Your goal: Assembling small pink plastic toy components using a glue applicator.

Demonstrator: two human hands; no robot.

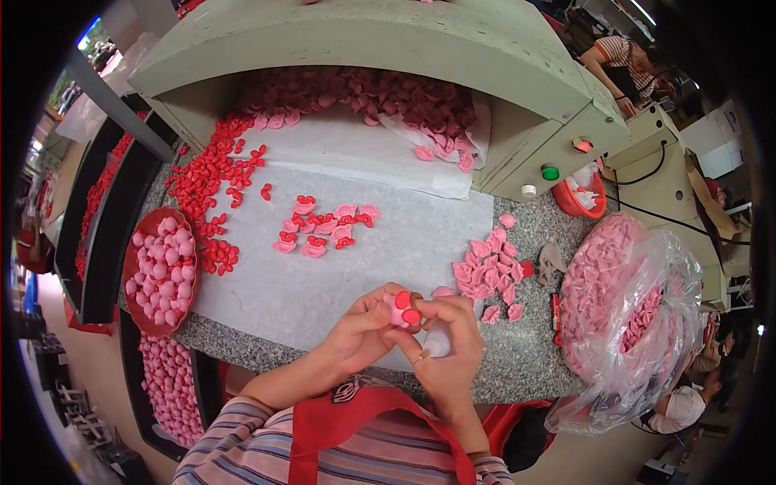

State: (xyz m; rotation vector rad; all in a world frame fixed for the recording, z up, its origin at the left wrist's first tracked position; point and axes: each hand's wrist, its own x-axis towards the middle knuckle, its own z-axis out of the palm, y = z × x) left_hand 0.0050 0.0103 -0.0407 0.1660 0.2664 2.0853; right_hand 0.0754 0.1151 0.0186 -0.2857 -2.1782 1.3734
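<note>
My left hand pinches a small pink figure piece with red rounded parts, just above the near edge of the table. Pressed close from the other side, my right hand is closed around a small translucent squeeze bottle; its fingertips meet the piece. Ahead on the white sheet lie several pink fluted pieces with red double-lobed parts. Loose pink fluted pieces are heaped right of my hands. Red double-lobed parts spread along the sheet's left side.
A red tray of pink balls sits at the left edge. A grey-green machine housing spans the back, with pink pieces inside. Right are a plastic bag of pink pieces and a red basket. Other people work at far right.
</note>
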